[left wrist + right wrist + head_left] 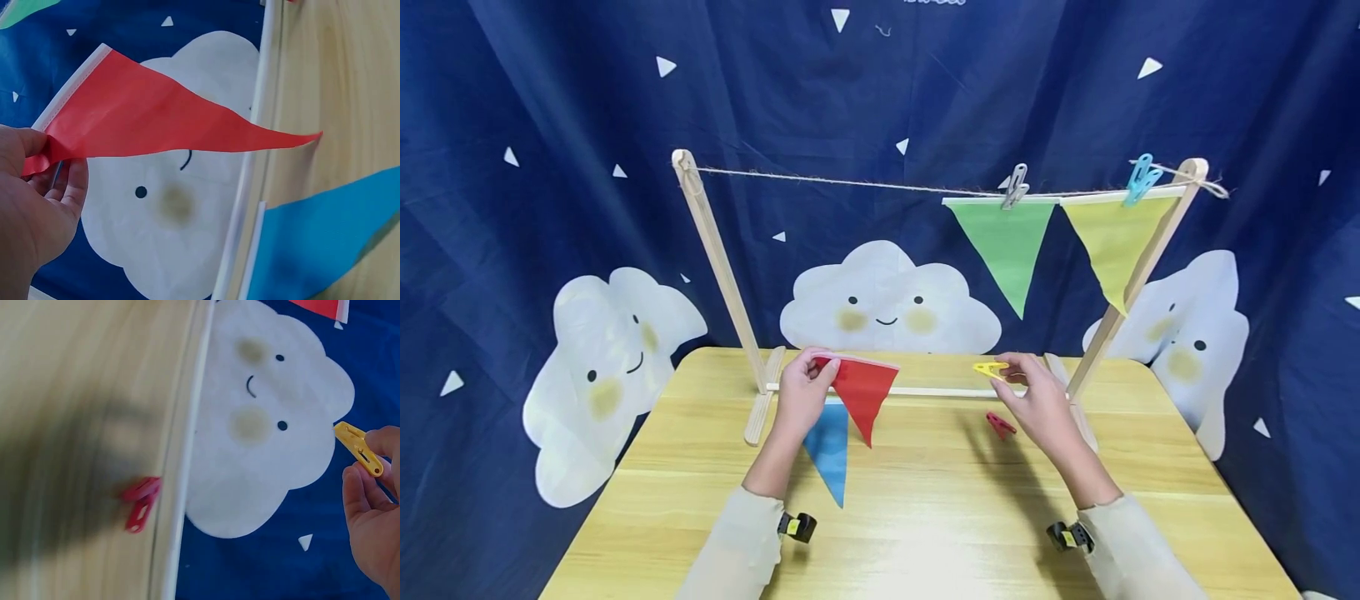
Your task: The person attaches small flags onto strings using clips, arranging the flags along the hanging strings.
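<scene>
My left hand [802, 392] pinches the white-edged top corner of a red triangular flag [867, 393], whose tip hangs down to the right. In the left wrist view the thumb lies over the front of the red flag [156, 115]. Between thumb and fingers, my right hand [1037, 396] holds a yellow clothespin [990, 369], also plain in the right wrist view as a yellow clothespin [359, 449]. Below it a red clothespin [1000, 425] lies on the table. A blue triangular flag [829, 442] lies on the table beneath my left hand.
A twine line [820, 178] runs between two wooden posts, the left post [722, 267] and right post [1150, 258]. A grey clothespin [1015, 185] holds a green flag [1011, 242] on it; a light-blue clothespin [1141, 179] holds a yellow flag [1116, 242]. A crossbar [940, 392] joins the posts low down.
</scene>
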### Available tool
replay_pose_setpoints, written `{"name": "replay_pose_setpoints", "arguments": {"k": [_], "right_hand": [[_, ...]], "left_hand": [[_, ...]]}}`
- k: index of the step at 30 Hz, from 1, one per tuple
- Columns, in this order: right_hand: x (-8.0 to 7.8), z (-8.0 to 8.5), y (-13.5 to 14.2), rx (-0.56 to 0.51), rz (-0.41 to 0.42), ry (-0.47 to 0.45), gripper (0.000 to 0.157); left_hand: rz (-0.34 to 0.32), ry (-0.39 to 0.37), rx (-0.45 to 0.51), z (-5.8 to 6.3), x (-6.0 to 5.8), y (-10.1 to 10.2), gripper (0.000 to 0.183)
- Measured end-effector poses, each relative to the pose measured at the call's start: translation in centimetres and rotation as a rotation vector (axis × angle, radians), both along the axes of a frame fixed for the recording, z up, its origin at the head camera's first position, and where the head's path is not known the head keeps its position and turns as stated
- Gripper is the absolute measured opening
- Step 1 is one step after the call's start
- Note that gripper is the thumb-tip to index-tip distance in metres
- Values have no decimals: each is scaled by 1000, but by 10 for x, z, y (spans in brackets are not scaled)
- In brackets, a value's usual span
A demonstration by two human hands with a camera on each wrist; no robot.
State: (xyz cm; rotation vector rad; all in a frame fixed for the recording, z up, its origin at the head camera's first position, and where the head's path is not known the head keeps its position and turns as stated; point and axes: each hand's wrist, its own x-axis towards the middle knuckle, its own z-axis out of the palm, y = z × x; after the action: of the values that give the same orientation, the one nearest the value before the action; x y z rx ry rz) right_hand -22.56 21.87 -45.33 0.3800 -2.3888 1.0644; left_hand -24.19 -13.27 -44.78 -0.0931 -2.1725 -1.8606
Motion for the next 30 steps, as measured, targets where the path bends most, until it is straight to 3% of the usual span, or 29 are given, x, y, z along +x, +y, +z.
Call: {"name": "replay_pose_setpoints", "arguments": {"k": [17,30], "right_hand": [[-8,40,-23,-28,66,60,33],[-9,74,-38,-40,96,126,32]], "left_hand": [[-6,92,24,22,-4,4,15],[0,112,43,38,-3,11,17]]}}
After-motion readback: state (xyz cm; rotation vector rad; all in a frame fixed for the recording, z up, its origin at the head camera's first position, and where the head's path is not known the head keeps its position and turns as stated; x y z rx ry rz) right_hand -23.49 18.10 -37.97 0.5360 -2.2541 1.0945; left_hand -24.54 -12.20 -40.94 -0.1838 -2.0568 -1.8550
